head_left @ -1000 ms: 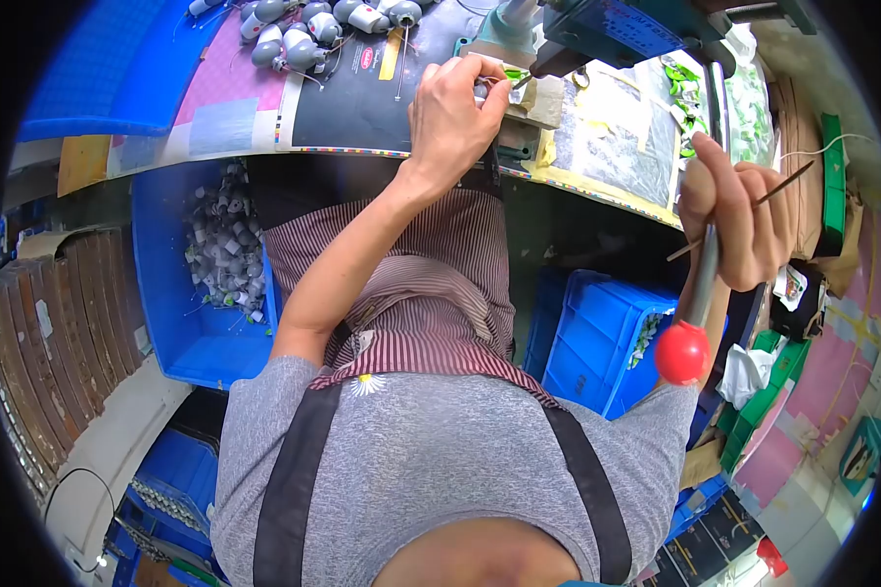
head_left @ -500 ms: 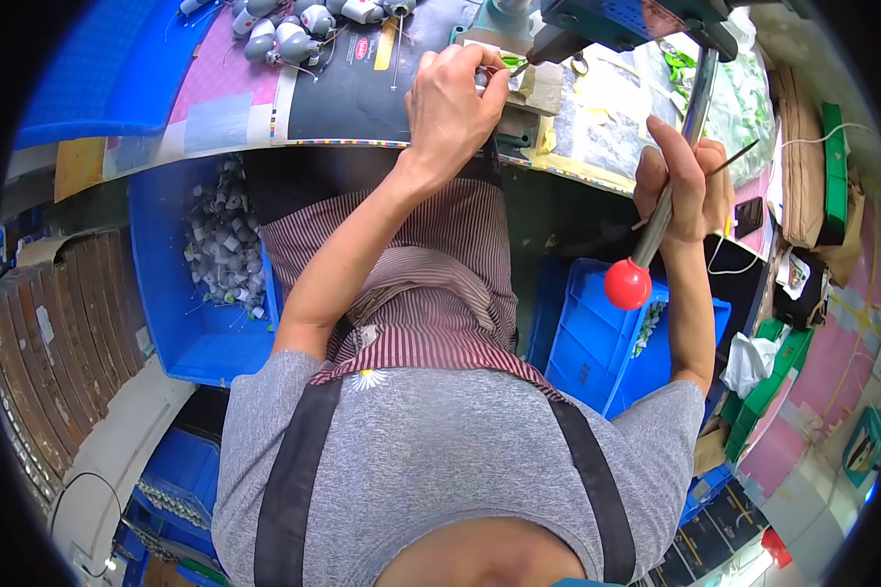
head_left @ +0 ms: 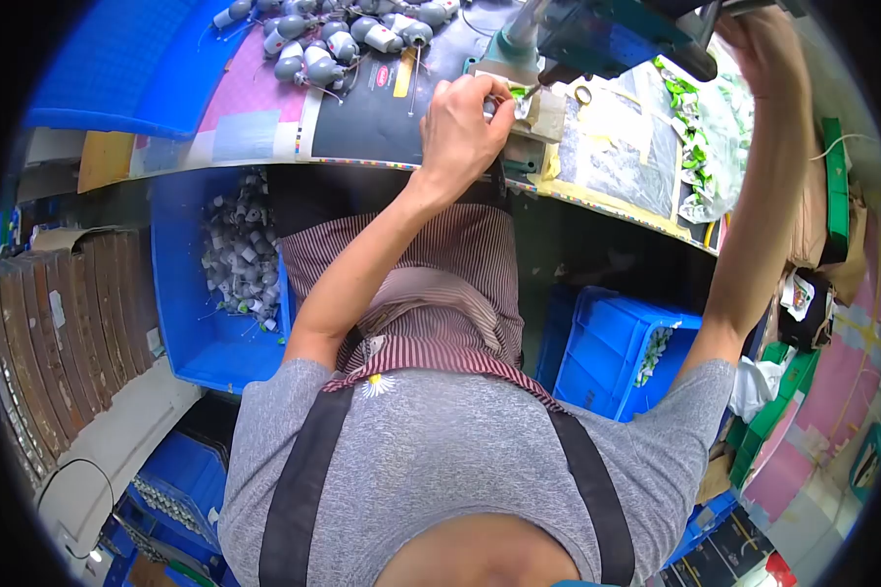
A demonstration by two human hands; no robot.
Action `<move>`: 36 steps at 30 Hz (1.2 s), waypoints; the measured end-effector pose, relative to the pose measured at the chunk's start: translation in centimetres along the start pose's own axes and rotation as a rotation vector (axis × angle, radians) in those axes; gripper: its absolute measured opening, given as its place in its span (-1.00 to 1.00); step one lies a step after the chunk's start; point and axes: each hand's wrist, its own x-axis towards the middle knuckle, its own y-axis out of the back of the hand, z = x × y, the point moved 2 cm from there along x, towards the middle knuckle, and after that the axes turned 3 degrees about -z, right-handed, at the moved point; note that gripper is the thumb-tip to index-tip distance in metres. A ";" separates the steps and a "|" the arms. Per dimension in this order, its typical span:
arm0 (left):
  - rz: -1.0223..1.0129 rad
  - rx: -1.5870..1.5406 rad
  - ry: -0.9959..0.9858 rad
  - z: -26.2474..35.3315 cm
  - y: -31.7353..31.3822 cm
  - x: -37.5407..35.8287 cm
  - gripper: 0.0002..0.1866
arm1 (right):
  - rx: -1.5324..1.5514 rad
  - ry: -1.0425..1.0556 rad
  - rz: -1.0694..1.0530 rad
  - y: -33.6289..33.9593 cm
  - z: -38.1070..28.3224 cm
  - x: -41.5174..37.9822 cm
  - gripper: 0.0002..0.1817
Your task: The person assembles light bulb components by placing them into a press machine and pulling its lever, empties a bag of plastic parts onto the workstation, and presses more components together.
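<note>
My left hand (head_left: 465, 127) is closed in a pinch at the fixture under a teal bench press (head_left: 597, 39). Between its fingertips is a small grey-and-white part (head_left: 489, 105), mostly covered by the fingers. A bit of green (head_left: 517, 94) shows just beyond them, close to the tip of the press tool. High at the upper right, my right hand (head_left: 765, 49) is curled at the press lever (head_left: 707, 22), its fingers partly cut off by the frame edge. The lever's red knob is out of sight.
Grey-and-white bulb-shaped parts (head_left: 328, 44) with thin wires lie at the back left of the table. Green pieces in clear plastic (head_left: 710, 147) lie at the right. Below the table edge stand a blue bin (head_left: 206, 357) of similar parts and another blue crate (head_left: 597, 352).
My right hand has swung up and away with the press lever, and the red knob has left view. The left hand stays pinched at the fixture. The whole view has shifted slightly.
</note>
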 end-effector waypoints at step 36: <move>-0.137 -0.355 -0.411 11.7 0.5 -2.3 -0.90 | -0.888 0.084 0.701 20.5 19.7 -11.8 -0.88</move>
